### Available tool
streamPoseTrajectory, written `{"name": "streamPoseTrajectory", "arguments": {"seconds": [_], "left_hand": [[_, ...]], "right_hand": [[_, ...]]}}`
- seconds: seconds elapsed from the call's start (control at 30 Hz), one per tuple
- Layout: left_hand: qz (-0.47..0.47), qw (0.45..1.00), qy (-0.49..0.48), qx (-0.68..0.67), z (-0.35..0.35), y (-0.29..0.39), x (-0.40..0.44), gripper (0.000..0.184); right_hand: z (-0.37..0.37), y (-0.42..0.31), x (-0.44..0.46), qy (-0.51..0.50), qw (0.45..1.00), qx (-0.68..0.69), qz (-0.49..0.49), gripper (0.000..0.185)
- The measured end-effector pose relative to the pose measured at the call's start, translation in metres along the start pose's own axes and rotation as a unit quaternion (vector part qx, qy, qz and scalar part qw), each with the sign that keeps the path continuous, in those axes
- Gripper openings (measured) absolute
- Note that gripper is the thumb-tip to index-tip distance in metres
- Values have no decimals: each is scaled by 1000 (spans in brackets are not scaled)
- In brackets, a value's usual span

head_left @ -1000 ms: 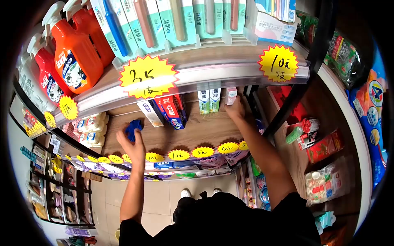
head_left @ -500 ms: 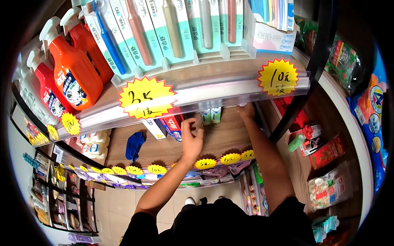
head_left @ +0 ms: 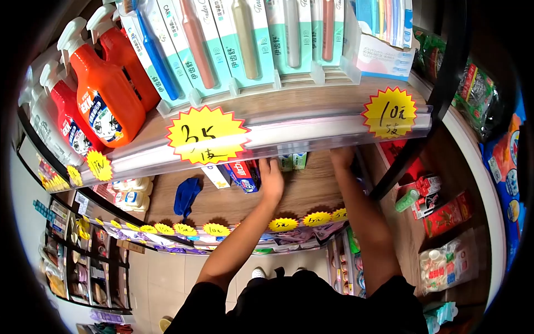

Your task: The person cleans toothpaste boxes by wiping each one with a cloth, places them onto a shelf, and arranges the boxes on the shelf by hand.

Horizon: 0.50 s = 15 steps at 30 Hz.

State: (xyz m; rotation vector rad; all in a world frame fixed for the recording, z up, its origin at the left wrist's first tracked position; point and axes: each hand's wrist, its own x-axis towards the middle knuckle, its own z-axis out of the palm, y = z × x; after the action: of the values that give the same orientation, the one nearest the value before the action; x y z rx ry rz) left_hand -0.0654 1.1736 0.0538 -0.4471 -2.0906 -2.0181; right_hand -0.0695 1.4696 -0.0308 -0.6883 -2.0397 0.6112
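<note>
My left hand (head_left: 271,179) is at the right side of the blue and red boxes (head_left: 243,177) on the lower wooden shelf (head_left: 311,192), its fingers extended and touching or nearly touching them. A white box (head_left: 217,176) stands just left of these. Green and white boxes (head_left: 292,161) are between my hands, partly hidden by the upper shelf edge. My right hand (head_left: 341,158) reaches under that edge at the right; its fingers are hidden. The blue cloth (head_left: 187,197) lies on the shelf at the left.
The upper shelf edge (head_left: 311,133) carries yellow price tags and crosses above my hands. Packaged toothbrushes (head_left: 245,44) and orange spray bottles (head_left: 105,94) stand on it. A black post (head_left: 414,147) is right of my right arm. White bottles (head_left: 132,199) sit at the lower left.
My left hand let go of the blue cloth and moved right to the blue and red boxes. My right hand, earlier at a small pinkish box, has gone farther under the shelf edge.
</note>
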Motion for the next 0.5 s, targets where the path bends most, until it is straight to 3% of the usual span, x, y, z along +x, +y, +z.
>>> {"name": "streamPoseTrajectory", "arguments": {"seconds": [0.07, 0.1, 0.13, 0.17, 0.2, 0.23, 0.27, 0.3, 0.5], "left_hand": [[-60, 993, -14, -100, 12, -12, 9, 58], [-59, 993, -11, -101, 22, -21, 20, 58], [-87, 977, 1, -194, 32, -34, 33, 60], [-114, 952, 12, -284, 40, -46, 43, 61], [-139, 918, 22, -371, 44, -53, 46, 62], [-206, 934, 32, -290, 36, -14, 36, 68], [-205, 934, 31, -291, 38, -19, 40, 68], [-216, 928, 21, -303, 42, -31, 45, 69], [-265, 909, -43, -320, 43, -56, 57, 72]], "right_hand": [[-33, -48, -12, 21, 999, 13, -20, 63], [-38, -76, -21, -27, 994, 78, 67, 61], [-37, -94, -28, -76, 975, 140, 155, 59], [-33, -101, -32, -144, 972, 121, 144, 68], [-14, -90, -36, -146, 971, 120, 145, 68], [21, -70, -40, -207, 905, 275, 250, 68], [40, -59, -40, -258, 800, 419, 343, 68], [18, -94, -35, -295, 775, 398, 394, 69], [24, -92, -39, -318, 742, 438, 395, 60]]}}
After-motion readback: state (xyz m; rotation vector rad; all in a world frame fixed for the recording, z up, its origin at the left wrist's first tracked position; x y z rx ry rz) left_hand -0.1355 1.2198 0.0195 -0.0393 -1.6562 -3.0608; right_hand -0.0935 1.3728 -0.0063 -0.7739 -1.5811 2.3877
